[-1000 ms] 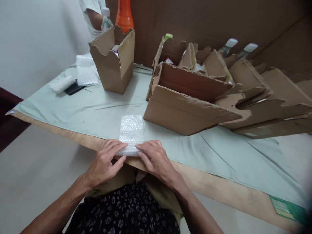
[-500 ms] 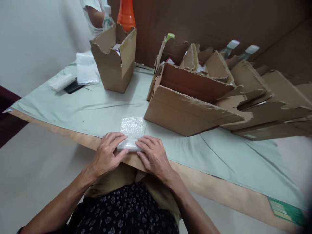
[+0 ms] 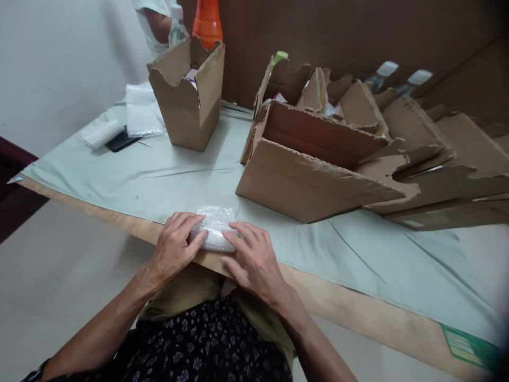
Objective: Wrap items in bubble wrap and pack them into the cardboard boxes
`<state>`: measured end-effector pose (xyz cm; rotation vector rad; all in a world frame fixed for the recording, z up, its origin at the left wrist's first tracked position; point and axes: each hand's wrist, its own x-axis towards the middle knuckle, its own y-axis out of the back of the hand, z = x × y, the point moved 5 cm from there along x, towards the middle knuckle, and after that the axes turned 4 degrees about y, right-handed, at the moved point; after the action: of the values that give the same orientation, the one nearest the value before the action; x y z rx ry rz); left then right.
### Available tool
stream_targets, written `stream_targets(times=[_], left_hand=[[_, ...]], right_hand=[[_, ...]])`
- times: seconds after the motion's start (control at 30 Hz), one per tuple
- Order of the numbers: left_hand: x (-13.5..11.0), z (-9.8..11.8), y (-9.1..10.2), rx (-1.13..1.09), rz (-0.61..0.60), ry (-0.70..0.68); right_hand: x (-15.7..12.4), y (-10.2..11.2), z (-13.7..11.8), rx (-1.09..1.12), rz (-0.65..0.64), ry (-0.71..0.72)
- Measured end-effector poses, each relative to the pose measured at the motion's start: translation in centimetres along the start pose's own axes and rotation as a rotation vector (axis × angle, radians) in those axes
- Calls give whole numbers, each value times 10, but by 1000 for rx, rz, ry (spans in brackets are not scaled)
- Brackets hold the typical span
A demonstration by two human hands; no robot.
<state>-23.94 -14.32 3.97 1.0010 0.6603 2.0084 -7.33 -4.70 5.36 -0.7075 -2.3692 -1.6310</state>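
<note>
- The left hand (image 3: 175,243) holds the left end of a sheet of bubble wrap (image 3: 217,228), thumb and forefinger slightly apart on the plastic.
- The right hand (image 3: 256,257) touches the wrap's right end with its fingers spread, the thumb reaching out below.
- The wrap lies between the hands at the near edge of the surface (image 3: 330,292), thick and folded on its near side, flatter on its far side.
- Pale green cloth (image 3: 178,183) covers the surface, leaving a wooden strip along the near edge.
- To the right, cardboard boxes (image 3: 298,180) stand in a crowded row, white-capped bottles (image 3: 379,77) just behind.
- Farther left, a lone cardboard box (image 3: 178,119) stands upright near stacked plastic sheets (image 3: 143,116), a clear roll (image 3: 102,133) and a dark flat object (image 3: 121,141).
- At far left, an orange object (image 3: 207,26) rises beside a person's pale sleeve (image 3: 153,6).
</note>
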Motion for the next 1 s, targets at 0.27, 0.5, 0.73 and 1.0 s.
stream_targets(times=[0.27,0.5,0.73,1.0], left_hand=[[-20,-12,15,-361,53,520],[-37,3,2,-1034,-131,877],[-37,13,-15,-1317,-176,923],[-38,27,-26,-1340,-169,863]], right_hand=[[10,-8,17,115,9,-143],[0,6,5,190,89,-139],[-12,13,-9,283,105,-147],[-31,14,1,306,154,-265]])
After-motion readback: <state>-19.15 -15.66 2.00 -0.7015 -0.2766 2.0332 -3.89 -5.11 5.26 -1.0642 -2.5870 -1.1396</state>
